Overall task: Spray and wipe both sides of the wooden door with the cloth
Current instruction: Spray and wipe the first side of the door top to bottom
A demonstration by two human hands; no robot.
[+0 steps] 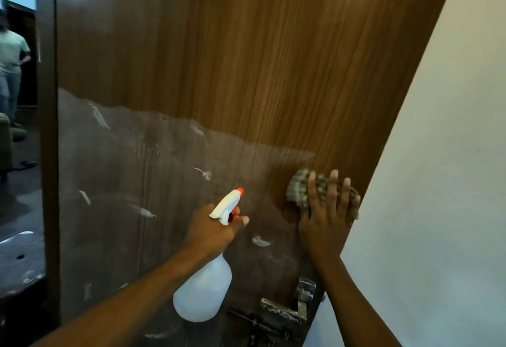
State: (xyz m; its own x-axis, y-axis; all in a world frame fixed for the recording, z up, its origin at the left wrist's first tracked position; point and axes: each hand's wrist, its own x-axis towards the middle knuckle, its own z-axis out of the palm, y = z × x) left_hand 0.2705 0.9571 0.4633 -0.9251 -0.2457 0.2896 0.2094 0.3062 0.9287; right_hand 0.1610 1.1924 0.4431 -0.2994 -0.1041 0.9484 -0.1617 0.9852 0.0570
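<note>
You have one wooden door [273, 59] in front of you, filling most of the view. Its upper part shows clean brown grain. Its lower part is dull and grey, flecked with pale scraps too scattered to count surely.

Your left hand [216, 226] grips one spray bottle [202, 292], with the fingers curled round its neck under the white trigger head. The orange-tipped nozzle points at the door from close by, and the white bottle body hangs below your fist.

Your right hand [325, 215] lies flat on one cloth [298, 188], a bunched greenish-grey one. It presses the cloth against the door near the right edge, where the dull part meets the clean part. The fingers [332, 190] of that hand are straight and spread wide over the cloth, and four of them show.

Low on the door, beside your right forearm, sits one metal handle [284, 311], with one dark bolt [257, 322] just left of it. One pale wall [438, 155] stands to the right of the door. One dark door frame [49, 155] runs down the left, and beyond it one person [11, 53] stands well away.
</note>
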